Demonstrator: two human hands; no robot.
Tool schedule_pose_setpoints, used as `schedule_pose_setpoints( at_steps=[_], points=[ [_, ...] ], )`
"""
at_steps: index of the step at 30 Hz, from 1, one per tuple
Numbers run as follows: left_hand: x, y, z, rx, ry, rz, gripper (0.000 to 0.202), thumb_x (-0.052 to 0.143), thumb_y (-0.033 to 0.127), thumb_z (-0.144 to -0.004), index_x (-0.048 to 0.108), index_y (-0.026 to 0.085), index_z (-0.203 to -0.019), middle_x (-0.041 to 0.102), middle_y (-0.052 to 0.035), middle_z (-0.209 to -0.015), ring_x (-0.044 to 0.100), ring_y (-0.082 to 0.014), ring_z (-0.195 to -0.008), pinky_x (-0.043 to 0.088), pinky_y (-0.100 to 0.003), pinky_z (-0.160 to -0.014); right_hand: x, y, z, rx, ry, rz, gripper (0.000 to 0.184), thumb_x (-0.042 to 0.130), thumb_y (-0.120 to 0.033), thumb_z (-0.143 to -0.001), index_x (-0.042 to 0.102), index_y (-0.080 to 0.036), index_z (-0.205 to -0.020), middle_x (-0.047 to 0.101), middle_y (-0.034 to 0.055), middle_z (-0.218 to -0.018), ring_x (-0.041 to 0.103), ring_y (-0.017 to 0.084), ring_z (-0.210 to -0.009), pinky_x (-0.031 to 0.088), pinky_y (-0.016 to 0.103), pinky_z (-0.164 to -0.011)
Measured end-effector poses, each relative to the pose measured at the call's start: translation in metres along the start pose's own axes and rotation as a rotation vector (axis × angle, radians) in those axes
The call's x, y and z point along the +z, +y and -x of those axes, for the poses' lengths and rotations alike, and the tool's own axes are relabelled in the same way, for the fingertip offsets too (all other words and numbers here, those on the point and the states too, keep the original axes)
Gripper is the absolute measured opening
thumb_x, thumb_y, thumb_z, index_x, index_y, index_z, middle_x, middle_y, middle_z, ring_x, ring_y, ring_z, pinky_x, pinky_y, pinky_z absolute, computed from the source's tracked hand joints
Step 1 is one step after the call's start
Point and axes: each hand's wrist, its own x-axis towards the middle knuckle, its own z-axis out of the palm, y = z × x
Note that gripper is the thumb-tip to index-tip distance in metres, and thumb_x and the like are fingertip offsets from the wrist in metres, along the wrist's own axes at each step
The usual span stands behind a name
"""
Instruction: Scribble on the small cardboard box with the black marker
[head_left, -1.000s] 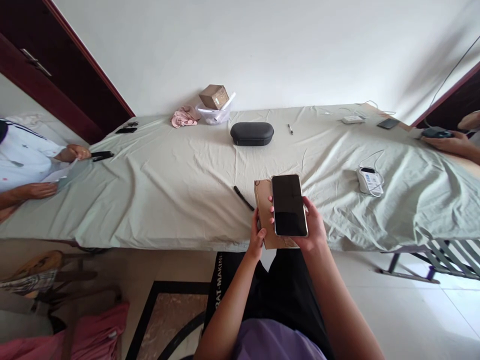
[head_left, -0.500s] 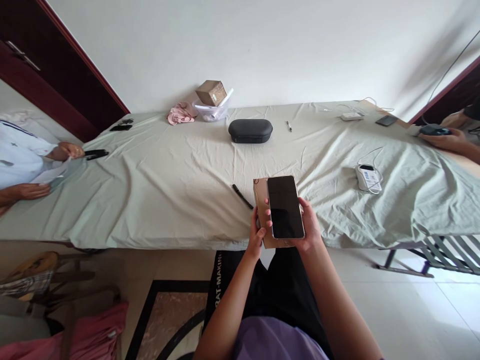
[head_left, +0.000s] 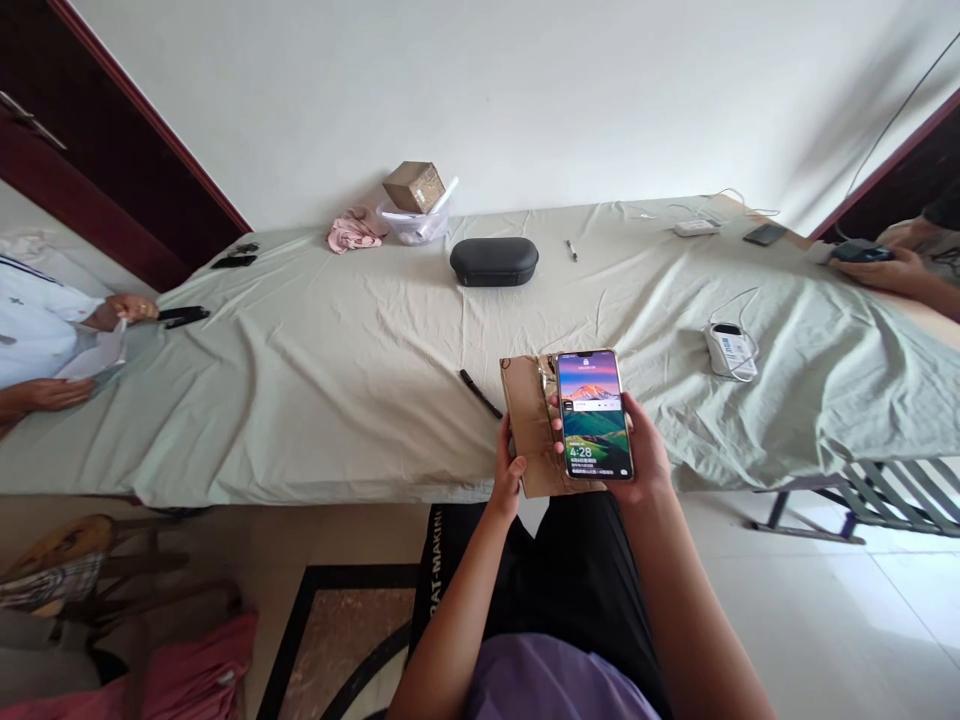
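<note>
My right hand holds a smartphone upright, its fingers wrapped round the edges. The screen is lit with a mountain wallpaper and the time 4:28. My left hand grips the left edge of a flat brown cardboard piece that lies at the near edge of the table under the phone. A black pen lies on the cloth just left of the cardboard.
A pale green cloth covers the long table. On it stand a black case, a white device with cable, a small box on a plastic tub and a pink cloth. Other people's hands work at the left and right ends.
The phone's screen, dark before, is now lit. My right hand has shifted the phone slightly to the right, off the cardboard. The left hand has stayed on the cardboard's edge.
</note>
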Motion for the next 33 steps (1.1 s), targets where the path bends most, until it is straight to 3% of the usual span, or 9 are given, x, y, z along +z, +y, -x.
schedule_pose_setpoints(
  at_steps=[4, 8, 13, 15, 19, 23, 27, 30, 33],
  points=[
    [-0.004, -0.003, 0.000, 0.147, -0.060, -0.090, 0.096, 0.081, 0.067, -0.073, 0.048, 0.030, -0.156, 0.047, -0.0068, -0.165, 0.041, -0.0352, -0.155, 0.042, -0.045, -0.125, -0.012, -0.016, 0.004, -0.121, 0.065, 0.066, 0.048, 0.058, -0.051, -0.096, 0.067, -0.019, -0.130, 0.076, 0.0158, -0.122, 0.076, 0.036, -0.103, 0.065, 0.059, -0.086],
    [-0.010, -0.007, -0.001, 0.165, -0.102, -0.143, 0.095, 0.073, 0.069, -0.080, 0.041, 0.031, -0.161, 0.043, -0.0057, -0.167, 0.035, -0.0348, -0.158, 0.035, -0.047, -0.129, -0.039, -0.026, -0.001, -0.191, 0.195, 0.164, 0.049, 0.060, -0.056, -0.093, 0.069, -0.020, -0.125, 0.077, 0.0147, -0.115, 0.078, 0.035, -0.096, 0.066, 0.055, -0.080],
    [-0.010, -0.007, -0.003, 0.172, -0.106, -0.138, 0.096, 0.073, 0.068, -0.078, 0.042, 0.028, -0.160, 0.041, -0.0061, -0.169, 0.035, -0.0347, -0.158, 0.035, -0.045, -0.128, -0.107, -0.018, -0.027, -0.322, 0.672, 0.361, 0.035, 0.075, -0.053, -0.082, 0.068, -0.020, -0.091, 0.070, 0.0018, -0.070, 0.069, 0.022, -0.060, 0.059, 0.032, -0.053],
    [-0.010, -0.007, -0.004, 0.169, -0.108, -0.117, 0.095, 0.074, 0.067, -0.078, 0.043, 0.028, -0.159, 0.043, -0.0069, -0.168, 0.037, -0.0348, -0.156, 0.038, -0.046, -0.126, -0.128, -0.010, -0.039, -0.320, 0.729, 0.466, 0.034, 0.077, -0.051, -0.079, 0.066, -0.020, -0.083, 0.066, 0.0001, -0.063, 0.063, 0.019, -0.054, 0.053, 0.028, -0.047],
    [-0.012, -0.006, -0.005, 0.177, -0.093, -0.108, 0.088, 0.075, 0.063, -0.080, 0.048, 0.028, -0.156, 0.048, -0.0067, -0.164, 0.039, -0.0336, -0.155, 0.039, -0.044, -0.124, -0.146, 0.002, -0.057, -0.296, 0.653, 0.490, 0.029, 0.079, -0.049, -0.077, 0.069, -0.022, -0.082, 0.067, 0.0026, -0.065, 0.068, 0.024, -0.064, 0.056, 0.032, -0.053],
    [-0.016, -0.007, -0.006, 0.184, -0.101, -0.087, 0.080, 0.073, 0.059, -0.084, 0.050, 0.031, -0.155, 0.053, -0.0040, -0.160, 0.039, -0.0311, -0.155, 0.039, -0.042, -0.124, -0.145, 0.006, -0.061, -0.330, 0.622, 0.467, 0.034, 0.078, -0.050, -0.076, 0.072, -0.026, -0.100, 0.077, 0.0041, -0.096, 0.073, 0.026, -0.103, 0.063, 0.038, -0.083],
    [-0.012, 0.000, -0.006, 0.148, -0.005, -0.037, 0.076, 0.078, 0.059, -0.077, 0.060, 0.031, -0.145, 0.062, -0.0027, -0.150, 0.050, -0.0305, -0.148, 0.046, -0.039, -0.116, -0.134, 0.012, -0.048, -0.394, 0.544, 0.486, 0.048, 0.085, -0.048, -0.075, 0.074, -0.027, -0.117, 0.071, 0.0042, -0.136, 0.053, 0.024, -0.143, 0.046, 0.040, -0.118],
    [-0.002, 0.013, 0.000, -0.001, 0.159, 0.089, 0.067, 0.078, 0.064, -0.071, 0.073, 0.026, -0.125, 0.076, -0.0048, -0.125, 0.065, -0.0321, -0.127, 0.054, -0.040, -0.100, -0.117, 0.025, -0.030, -0.266, 0.401, 0.474, 0.054, 0.088, -0.051, -0.076, 0.074, -0.025, -0.121, 0.074, 0.0080, -0.131, 0.064, 0.028, -0.132, 0.049, 0.045, -0.116],
    [0.006, 0.028, 0.012, -0.160, 0.155, 0.259, 0.063, 0.072, 0.069, -0.073, 0.077, 0.022, -0.115, 0.079, -0.0062, -0.111, 0.072, -0.0305, -0.108, 0.057, -0.041, -0.091, -0.099, 0.038, -0.010, -0.070, 0.257, 0.298, 0.055, 0.087, -0.046, -0.080, 0.072, -0.026, -0.129, 0.077, 0.0072, -0.122, 0.071, 0.031, -0.120, 0.061, 0.047, -0.104]
  ],
)
